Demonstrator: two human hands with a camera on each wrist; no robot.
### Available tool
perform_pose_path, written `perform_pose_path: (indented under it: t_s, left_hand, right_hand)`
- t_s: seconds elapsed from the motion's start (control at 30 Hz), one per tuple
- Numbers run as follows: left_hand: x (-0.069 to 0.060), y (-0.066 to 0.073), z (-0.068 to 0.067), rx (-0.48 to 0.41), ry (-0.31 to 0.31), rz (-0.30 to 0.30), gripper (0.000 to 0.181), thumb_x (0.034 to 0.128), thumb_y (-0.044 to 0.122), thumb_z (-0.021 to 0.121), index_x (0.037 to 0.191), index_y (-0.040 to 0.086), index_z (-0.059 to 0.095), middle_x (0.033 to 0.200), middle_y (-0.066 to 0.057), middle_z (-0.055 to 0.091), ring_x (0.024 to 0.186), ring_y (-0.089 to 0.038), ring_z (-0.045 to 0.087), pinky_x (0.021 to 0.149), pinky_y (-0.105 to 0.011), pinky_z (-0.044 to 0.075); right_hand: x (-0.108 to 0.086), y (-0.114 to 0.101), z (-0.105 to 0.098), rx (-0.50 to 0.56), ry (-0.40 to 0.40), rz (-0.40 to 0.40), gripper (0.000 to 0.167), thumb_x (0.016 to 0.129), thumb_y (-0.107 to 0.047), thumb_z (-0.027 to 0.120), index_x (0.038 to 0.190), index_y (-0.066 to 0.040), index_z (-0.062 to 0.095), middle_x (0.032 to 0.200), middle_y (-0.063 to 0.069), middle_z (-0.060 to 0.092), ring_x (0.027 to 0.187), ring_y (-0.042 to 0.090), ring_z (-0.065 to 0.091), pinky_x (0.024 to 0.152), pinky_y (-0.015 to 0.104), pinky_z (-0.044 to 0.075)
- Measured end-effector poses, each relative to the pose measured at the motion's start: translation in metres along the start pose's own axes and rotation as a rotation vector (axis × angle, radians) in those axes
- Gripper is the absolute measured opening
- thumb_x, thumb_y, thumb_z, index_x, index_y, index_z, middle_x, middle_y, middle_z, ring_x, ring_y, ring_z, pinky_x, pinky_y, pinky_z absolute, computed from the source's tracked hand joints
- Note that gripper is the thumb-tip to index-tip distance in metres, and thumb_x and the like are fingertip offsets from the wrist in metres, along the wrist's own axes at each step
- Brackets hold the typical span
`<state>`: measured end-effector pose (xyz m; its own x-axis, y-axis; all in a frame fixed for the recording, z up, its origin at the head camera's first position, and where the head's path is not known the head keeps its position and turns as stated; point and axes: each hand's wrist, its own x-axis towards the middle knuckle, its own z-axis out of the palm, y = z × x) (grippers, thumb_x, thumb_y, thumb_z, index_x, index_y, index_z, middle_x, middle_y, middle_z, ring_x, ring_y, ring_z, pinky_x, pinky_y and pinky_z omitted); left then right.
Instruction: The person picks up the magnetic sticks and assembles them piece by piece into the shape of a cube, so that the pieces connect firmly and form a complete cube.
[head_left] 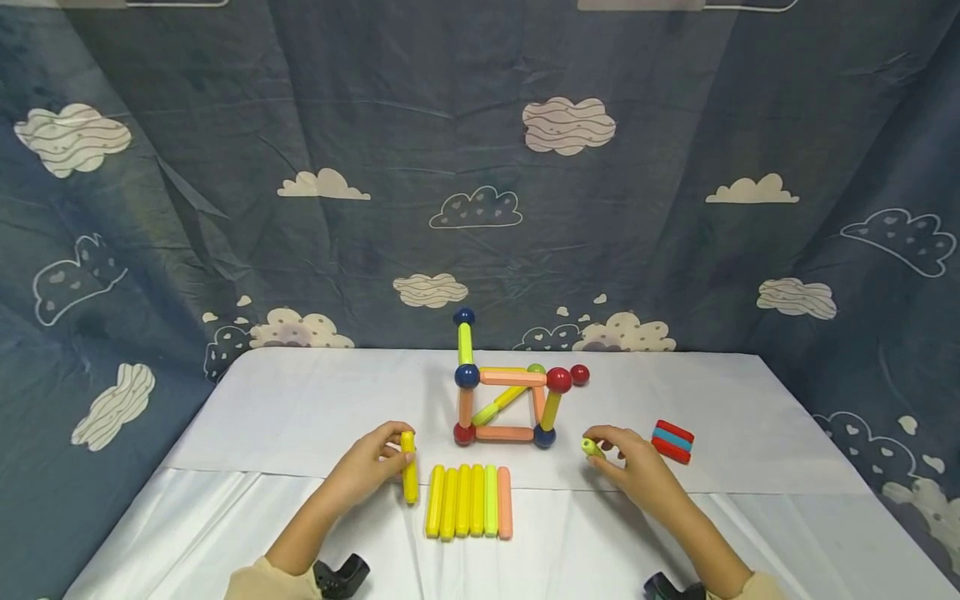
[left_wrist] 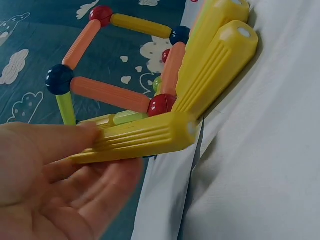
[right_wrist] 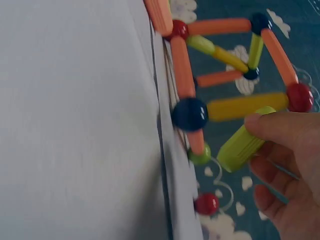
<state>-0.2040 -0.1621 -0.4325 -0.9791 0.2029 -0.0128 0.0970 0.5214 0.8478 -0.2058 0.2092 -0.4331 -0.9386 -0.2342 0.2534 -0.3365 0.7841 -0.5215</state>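
Backdrop (head_left: 420, 75): dark blue-grey cloth, creased, pale cloud prints. Counter (head_left: 262, 400): white cloth, a few folds.

Left grip (head_left: 367, 457): narrow pinch holding the yellow rod (head_left: 409, 483) toward its far end, thumb against fingers, near end free. Can't tell if that end touches cloth. Right grip (head_left: 633, 458): also a narrow pinch, on the lime rod (head_left: 592, 448), one end poking out past the fingertips.

Handling, my read: both rods light, stiff, hard plastic, tough to break. Lengthwise grooves should give fingers some bite; smooth edges and bevelled ends look slicker. Best hold is mid-length, ends clear. Yellow is held off-centre, so its free end could pitch. Pale discs at the rod ends could be magnets; if so, expect a tug near other pieces.

Row (head_left: 463, 500) lies just right of the left grip: four yellow, one lime, one orange, side by side, same chunky faceted shape.

Frame (head_left: 513, 377) stands beyond and between both grips: orange, yellow and lime rods, glossy balls at the corners, one lime upright capped in blue. Probably wobbly at the joints; hold it low.

Loose red ball (head_left: 580, 375) beyond the right grip: shiny, likely a roller. Red-blue stack (head_left: 672, 442) just outside that grip.
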Motion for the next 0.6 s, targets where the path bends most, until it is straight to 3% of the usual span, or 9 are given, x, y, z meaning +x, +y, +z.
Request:
perform_pose_path:
  t_s: [0.17,0.33,0.6]
  left_hand:
    - [0.000,0.000,0.001,-0.088,0.094,0.103,0.032,0.0827,0.007,0.064,0.113,0.009,0.053,0.095,-0.002,0.061,0.088,-0.018,0.057,0.077,-0.035,0.047]
    - [0.000,0.004,0.003,-0.190,0.152,0.143,0.032,0.0814,0.004,0.065,0.111,0.007,0.053,0.101,-0.004,0.063,0.094,-0.019,0.057,0.081,-0.033,0.047]
    - [-0.001,0.010,0.010,-0.249,0.162,0.235,0.026,0.0825,0.003,0.063,0.105,0.012,0.055,0.103,-0.002,0.061,0.095,-0.016,0.058,0.077,-0.026,0.048]
  right_hand:
    - [0.008,-0.017,0.019,0.027,0.062,-0.112,0.035,0.073,-0.007,0.074,0.106,-0.012,0.063,0.093,-0.008,0.060,0.077,0.013,0.050,0.063,0.029,0.044]
    - [0.021,-0.030,0.037,0.053,0.108,-0.184,0.036,0.073,-0.005,0.074,0.106,-0.013,0.062,0.091,-0.008,0.061,0.070,0.011,0.049,0.059,0.025,0.045]
    - [0.036,-0.038,0.052,-0.055,0.173,-0.251,0.034,0.070,-0.008,0.077,0.100,-0.014,0.063,0.086,-0.006,0.060,0.069,0.009,0.051,0.064,0.023,0.048]
